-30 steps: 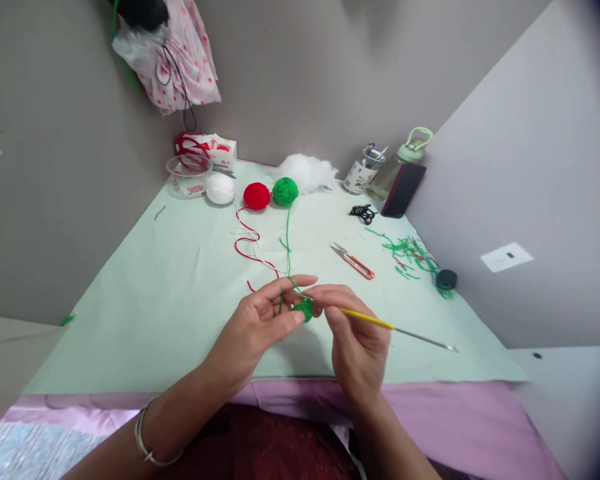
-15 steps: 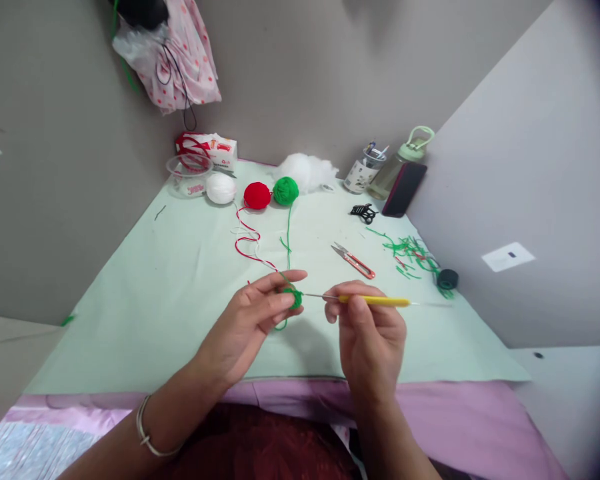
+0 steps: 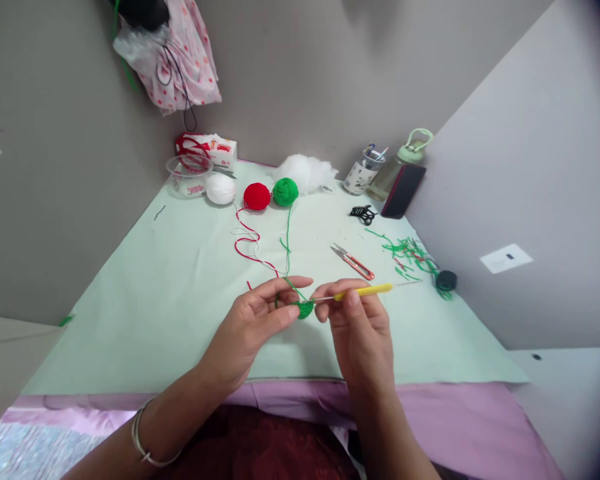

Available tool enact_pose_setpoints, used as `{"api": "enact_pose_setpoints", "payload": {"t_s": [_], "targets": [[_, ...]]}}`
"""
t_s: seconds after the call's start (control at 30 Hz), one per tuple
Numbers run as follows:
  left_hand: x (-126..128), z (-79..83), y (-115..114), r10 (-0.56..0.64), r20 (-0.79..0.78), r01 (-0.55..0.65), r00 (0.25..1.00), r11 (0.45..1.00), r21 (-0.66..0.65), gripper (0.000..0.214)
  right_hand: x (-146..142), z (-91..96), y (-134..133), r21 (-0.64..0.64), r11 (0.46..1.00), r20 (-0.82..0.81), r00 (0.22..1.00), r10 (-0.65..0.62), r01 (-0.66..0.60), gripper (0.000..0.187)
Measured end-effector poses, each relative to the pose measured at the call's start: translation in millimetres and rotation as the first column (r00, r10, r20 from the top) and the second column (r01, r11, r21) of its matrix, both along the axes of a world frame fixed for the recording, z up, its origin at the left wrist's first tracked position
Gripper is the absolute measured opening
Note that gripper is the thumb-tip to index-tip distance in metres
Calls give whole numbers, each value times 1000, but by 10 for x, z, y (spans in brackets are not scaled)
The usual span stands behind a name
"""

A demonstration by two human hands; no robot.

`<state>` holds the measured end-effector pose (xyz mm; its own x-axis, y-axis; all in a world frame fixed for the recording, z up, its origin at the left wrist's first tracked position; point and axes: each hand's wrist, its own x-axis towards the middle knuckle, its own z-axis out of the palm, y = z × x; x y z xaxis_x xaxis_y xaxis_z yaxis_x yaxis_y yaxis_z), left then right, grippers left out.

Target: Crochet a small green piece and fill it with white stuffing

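Note:
My left hand (image 3: 260,317) pinches a small green crochet piece (image 3: 306,309) between thumb and fingers, its index finger stretched out above. Closed around the yellow handle of a crochet hook (image 3: 370,291) is my right hand (image 3: 357,320). The hook's metal shaft reaches left to the top edge of the piece; its very tip is hard to make out. A green strand runs from the left fingers up the table to a green yarn ball (image 3: 285,192). Red and white strands lie beyond the left hand, leading toward a red yarn ball (image 3: 257,196) and a white yarn ball (image 3: 221,189).
Orange thread snips (image 3: 354,262) lie beyond my right hand. Farther right are green yarn scraps (image 3: 405,250), a black roll (image 3: 447,281) and a black hair claw (image 3: 363,214). White stuffing (image 3: 307,173), a pen cup (image 3: 363,173), a bottle (image 3: 393,173) and a phone (image 3: 403,191) line the back.
The right hand and hook have moved left, closer to the left hand. The hook now lies along the crochet piece's top edge, and the piece has shifted slightly right and down.

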<state>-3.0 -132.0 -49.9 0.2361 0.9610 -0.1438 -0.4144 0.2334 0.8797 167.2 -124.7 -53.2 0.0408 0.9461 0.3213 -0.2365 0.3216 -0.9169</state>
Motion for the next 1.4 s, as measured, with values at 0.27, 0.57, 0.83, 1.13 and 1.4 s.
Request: {"api": "enact_pose_setpoints", "payload": {"t_s": [0.27,0.57,0.83,1.13,1.4], "targets": [[-20,-21,-27,16,-44,-14,999,999,34,27,68,1,-52,70,997,100,995,12,-19,22],[-36,-13,-21,6,-107,4,994,995,98,31,59,56,-134,107,994,133,991,-22,8,22],[-18,51,-38,93,-185,-66,978,987,147,30,94,75,-173,313,949,382,918,-105,-22,26],[1,22,-45,320,-355,-176,879,907,382,25,-21,145,-176,715,684,635,541,-551,-143,21],[-6,105,-54,314,-360,-197,879,925,325,25,-90,32,-224,659,751,603,626,-494,-42,27]]}}
